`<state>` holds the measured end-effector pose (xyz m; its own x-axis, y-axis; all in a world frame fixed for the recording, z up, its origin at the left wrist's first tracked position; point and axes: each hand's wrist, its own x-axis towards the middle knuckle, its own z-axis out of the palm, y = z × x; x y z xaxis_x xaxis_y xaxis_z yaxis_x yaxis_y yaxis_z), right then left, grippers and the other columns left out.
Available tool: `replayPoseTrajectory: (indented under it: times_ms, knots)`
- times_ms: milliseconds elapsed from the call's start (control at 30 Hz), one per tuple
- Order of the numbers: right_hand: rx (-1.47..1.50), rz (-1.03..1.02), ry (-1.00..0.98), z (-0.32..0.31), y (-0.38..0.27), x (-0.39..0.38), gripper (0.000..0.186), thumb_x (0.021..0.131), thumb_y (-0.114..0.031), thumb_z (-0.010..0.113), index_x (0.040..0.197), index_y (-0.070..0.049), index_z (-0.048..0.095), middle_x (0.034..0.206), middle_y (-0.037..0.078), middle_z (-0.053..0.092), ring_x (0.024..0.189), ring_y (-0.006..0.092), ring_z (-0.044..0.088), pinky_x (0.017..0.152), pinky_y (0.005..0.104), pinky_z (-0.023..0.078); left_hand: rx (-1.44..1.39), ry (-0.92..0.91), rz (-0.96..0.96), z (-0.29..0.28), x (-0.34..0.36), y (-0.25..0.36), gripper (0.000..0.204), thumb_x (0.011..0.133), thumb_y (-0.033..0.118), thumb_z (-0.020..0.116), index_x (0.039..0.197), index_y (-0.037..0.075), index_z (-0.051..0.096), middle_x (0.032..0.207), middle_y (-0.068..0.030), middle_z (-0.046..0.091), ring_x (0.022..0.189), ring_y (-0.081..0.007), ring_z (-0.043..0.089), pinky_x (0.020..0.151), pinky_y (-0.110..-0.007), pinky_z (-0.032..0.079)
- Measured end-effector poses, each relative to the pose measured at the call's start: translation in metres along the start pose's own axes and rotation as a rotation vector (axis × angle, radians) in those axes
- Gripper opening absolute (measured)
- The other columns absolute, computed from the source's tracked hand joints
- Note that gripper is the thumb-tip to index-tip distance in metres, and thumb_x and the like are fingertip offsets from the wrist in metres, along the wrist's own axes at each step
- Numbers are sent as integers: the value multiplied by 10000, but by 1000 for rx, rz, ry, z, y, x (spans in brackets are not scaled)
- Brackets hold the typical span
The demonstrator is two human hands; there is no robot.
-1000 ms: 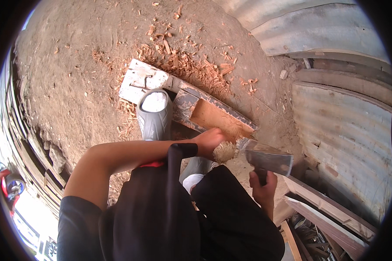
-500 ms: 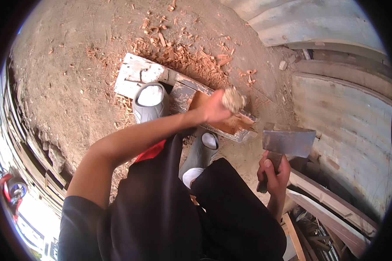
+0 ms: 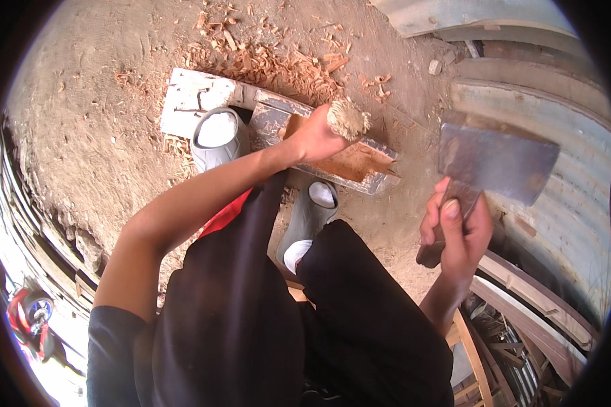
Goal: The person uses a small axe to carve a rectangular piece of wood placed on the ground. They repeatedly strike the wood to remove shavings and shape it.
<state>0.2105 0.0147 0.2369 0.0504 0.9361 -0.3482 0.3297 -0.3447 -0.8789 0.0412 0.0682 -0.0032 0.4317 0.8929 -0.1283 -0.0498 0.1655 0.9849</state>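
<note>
My left hand is closed round an upright piece of wood with a pale, frayed end; its lower part is hidden by the hand. It stands over a worn, paint-flecked wooden block, whose top is cut away to bare brown wood. In my right hand is a cleaver, gripped by its dark handle. Its broad grey blade is raised at the right, apart from the wood.
Wood shavings lie heaped beyond the block. A white-painted board adjoins its left end. My grey shoes are close to the block. Corrugated metal sheets and stacked planks border the right side.
The cleaver has risen, moving up and to the right with my right hand. My left hand keeps its hold on the wood; the whole view has shifted slightly.
</note>
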Motion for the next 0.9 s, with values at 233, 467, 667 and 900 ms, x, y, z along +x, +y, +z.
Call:
replayPoseTrajectory:
  times_ms: [233, 467, 667, 900]
  knots:
    - [-10, -27, 26, 21, -17, 20, 217, 1009, -163, 603, 1117, 25, 601, 699, 10, 544, 541, 65, 457, 509, 230, 354, 116, -38, -77, -17, 0, 10, 304, 901, 157, 701, 1176, 39, 649, 1108, -120, 707, 1032, -243, 668, 936, -368, 523]
    - [-233, -59, -61, 39, 23, 45, 256, 1030, -216, 605, 1173, -5, 604, 797, 4, 598, 624, 49, 491, 542, 228, 379, 27, -5, -56, -9, 4, 2, 356, 872, 127, 715, 1205, 35, 630, 1128, -110, 706, 1052, -235, 665, 961, -359, 520]
    - [-193, 190, -177, 28, 39, 54, 285, 1028, -285, 613, 1099, -9, 605, 767, 0, 595, 649, 67, 521, 570, 252, 410, 43, 41, 19, -7, 5, 4, 331, 894, 128, 711, 1186, 7, 616, 1066, -109, 686, 990, -223, 648, 887, -370, 524]
    - [-457, -28, -194, 27, 47, 52, 234, 1026, -243, 605, 1110, -24, 599, 736, 12, 590, 604, 71, 521, 560, 265, 413, -18, -13, 34, -4, 4, 2, 300, 904, 114, 697, 1176, 10, 624, 1079, -112, 691, 1017, -222, 650, 909, -364, 525]
